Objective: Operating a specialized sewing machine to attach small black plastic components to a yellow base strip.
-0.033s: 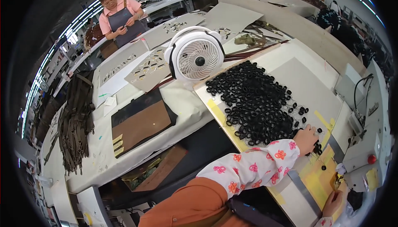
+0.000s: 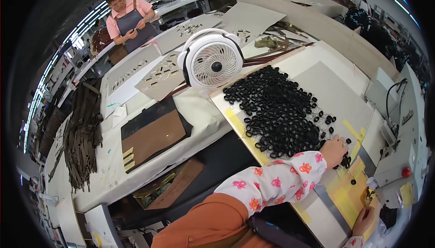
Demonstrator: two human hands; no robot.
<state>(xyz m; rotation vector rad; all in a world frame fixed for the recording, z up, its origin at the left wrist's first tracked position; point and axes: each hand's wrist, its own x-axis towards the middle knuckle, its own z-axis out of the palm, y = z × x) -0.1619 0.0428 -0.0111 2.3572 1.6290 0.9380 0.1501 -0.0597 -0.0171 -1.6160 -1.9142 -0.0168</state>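
Note:
My left hand (image 2: pixel 334 151), at the end of a white sleeve with pink flowers, rests among small black loops (image 2: pixel 276 112) on the pale board (image 2: pixel 328 80), fingers bent over a few loops at the pile's lower right; what exactly they hold is hidden. My right hand (image 2: pixel 362 221) is low at the right, fingers closed beside the needle area of a sewing machine (image 2: pixel 392 166), on something I cannot make out. Yellow tape (image 2: pixel 340 189) covers the machine bed between my hands.
A white fan (image 2: pixel 213 62) stands behind the loops. At left lie dark straps (image 2: pixel 81 134), a brown panel (image 2: pixel 152 141) and cards with small metal pieces (image 2: pixel 158 76). A co-worker (image 2: pixel 131 21) in a grey apron stands across the table, hands on a small item.

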